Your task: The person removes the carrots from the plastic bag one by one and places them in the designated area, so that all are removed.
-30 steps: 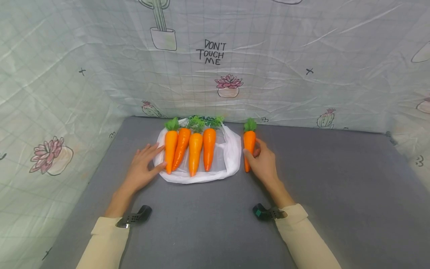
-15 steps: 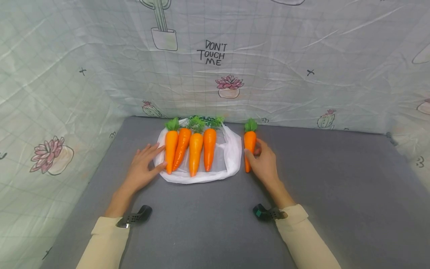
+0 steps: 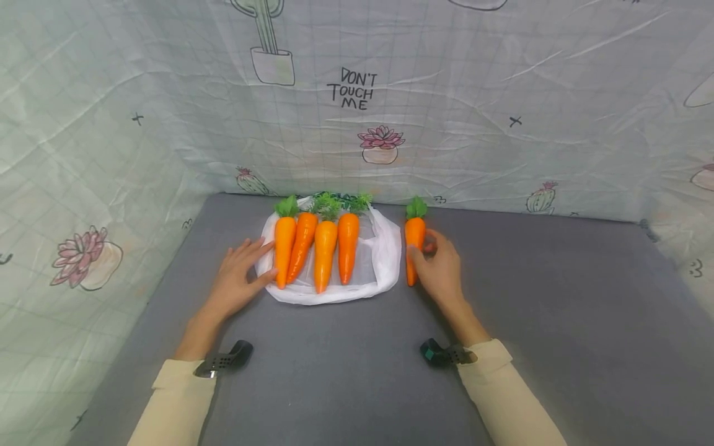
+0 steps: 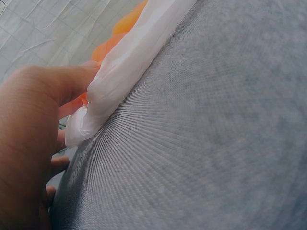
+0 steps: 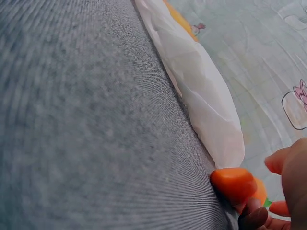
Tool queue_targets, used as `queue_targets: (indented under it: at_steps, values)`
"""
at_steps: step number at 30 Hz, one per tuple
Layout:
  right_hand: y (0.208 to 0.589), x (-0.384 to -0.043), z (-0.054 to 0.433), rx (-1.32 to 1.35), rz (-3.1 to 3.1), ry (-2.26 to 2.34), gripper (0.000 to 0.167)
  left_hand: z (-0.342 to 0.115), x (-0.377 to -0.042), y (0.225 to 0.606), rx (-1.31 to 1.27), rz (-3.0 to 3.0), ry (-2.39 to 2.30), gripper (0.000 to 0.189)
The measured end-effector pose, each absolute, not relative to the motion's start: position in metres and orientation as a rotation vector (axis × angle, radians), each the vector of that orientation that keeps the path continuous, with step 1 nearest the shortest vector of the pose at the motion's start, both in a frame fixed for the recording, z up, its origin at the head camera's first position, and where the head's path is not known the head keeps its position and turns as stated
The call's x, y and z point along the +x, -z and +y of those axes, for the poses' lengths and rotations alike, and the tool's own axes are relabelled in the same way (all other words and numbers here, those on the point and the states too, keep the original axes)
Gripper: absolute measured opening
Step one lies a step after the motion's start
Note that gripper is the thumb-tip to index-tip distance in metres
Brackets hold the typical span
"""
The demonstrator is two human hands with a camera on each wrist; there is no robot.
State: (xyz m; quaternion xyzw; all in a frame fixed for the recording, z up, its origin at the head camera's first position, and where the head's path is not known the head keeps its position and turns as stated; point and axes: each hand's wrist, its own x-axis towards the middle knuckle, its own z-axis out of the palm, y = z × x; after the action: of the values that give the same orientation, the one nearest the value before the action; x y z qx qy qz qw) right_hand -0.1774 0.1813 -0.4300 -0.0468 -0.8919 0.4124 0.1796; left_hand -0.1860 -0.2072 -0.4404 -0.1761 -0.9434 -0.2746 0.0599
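Observation:
In the head view, several orange carrots with green tops lie side by side on a white plastic bag [image 3: 385,260]. My left hand [image 3: 237,272] spreads at the bag's left edge, its thumb and index fingertip right at the leftmost carrot [image 3: 284,251]. The left wrist view shows the left thumb [image 4: 72,81] reaching over the bag's rim. Right of the bag, a separate carrot [image 3: 414,232] lies on the grey table. My right hand [image 3: 440,269] is beside it, fingers at its right side. In the right wrist view the thumb [image 5: 280,160] stands apart above this carrot [image 5: 234,184].
The grey table [image 3: 334,365] runs back to a pale patterned cloth [image 3: 446,80] hanging behind and at the sides. A black wrist device [image 3: 225,359] is strapped on the left wrist, another black device [image 3: 446,353] on the right.
The right thumb and fingers have shifted slightly to the right at the separate carrot. The left hand and all the carrots stay in place.

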Motion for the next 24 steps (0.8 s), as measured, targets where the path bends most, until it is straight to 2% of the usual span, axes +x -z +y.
queue_targets:
  at_steps: [12, 24]
  values:
    - [0.408, -0.171, 0.176, -0.067, -2.48, -1.166, 0.052, -0.203, -0.187, 0.441, -0.547, -2.875, 0.828, 0.063]
    - [0.387, -0.18, 0.14, -0.032, -2.494, -1.265, 0.056, -0.207, -0.185, 0.437, -0.508, -2.89, 0.81, 0.065]
